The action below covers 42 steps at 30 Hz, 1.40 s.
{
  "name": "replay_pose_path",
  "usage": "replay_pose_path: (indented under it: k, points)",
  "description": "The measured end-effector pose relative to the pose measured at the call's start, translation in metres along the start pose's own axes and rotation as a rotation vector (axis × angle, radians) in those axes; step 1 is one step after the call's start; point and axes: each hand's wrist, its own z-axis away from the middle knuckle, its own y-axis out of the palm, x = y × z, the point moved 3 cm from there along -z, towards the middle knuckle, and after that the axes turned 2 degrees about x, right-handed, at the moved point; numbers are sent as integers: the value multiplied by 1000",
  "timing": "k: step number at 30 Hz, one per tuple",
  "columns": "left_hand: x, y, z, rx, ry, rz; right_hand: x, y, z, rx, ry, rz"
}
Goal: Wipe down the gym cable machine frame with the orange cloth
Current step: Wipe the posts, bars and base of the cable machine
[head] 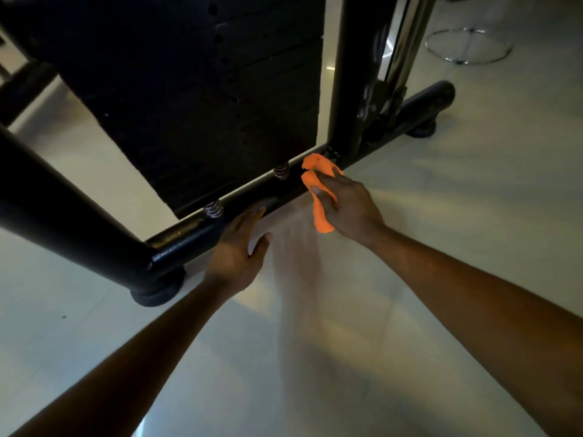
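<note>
- Head view: we see the frame's base bar (277, 193) running on a diagonal from lower left to upper right along the floor (378, 310).
- One cloth (318, 184), bunched, lies against that bar beside the right upright (356, 74).
- Our right hand (350, 206) grips the cloth, fingers curled round it.
- Our left hand (239, 250) is flat, fingers straight, resting on the bar.
- Two springs (214, 209) stand on the bar beneath one weight stack (205, 89).

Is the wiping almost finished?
Hard to say: no bar looks clearly wiped. Right now the right hand holds the orange cloth at the bottom bar, near its corner, while the left hand rests there. The upright posts probably remain.
</note>
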Motion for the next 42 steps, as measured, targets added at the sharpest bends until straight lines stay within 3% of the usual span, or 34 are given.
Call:
replay_pose_path:
  k: [5,8,12,15,19,22,26,29,32,36,39,42]
  points:
    - [-36,-12,-29,121,-34,-14,5,-56,6,23,50,-13]
    - [-40,-1,-52,111,-26,-2,-3,-60,-4,61,8,-1]
    - [-18,40,-87,1,-59,-150,-33,-23,-38,87,-26,50]
    - [-1,62,-113,-145,15,-289,-52,13,-65,54,-82,92]
    - [6,76,-129,-337,12,-350,-66,61,-83,78,-188,181]
    - [15,77,-130,-392,36,-389,-87,72,-84,90,-247,281]
    - [16,74,-135,-431,74,-400,-109,60,-92,36,-172,270]
    - [15,75,-138,-480,45,-363,-68,91,-77,-31,-28,156]
    - [17,76,-139,-466,30,-356,-45,120,-54,63,-39,172]
    - [25,75,-140,-413,30,-318,-92,100,-63,73,-188,311]
    - [27,68,-141,-338,29,-257,-112,82,-73,-41,3,290]
    - [25,57,-143,-245,-2,-179,-71,104,-61,-50,104,150]
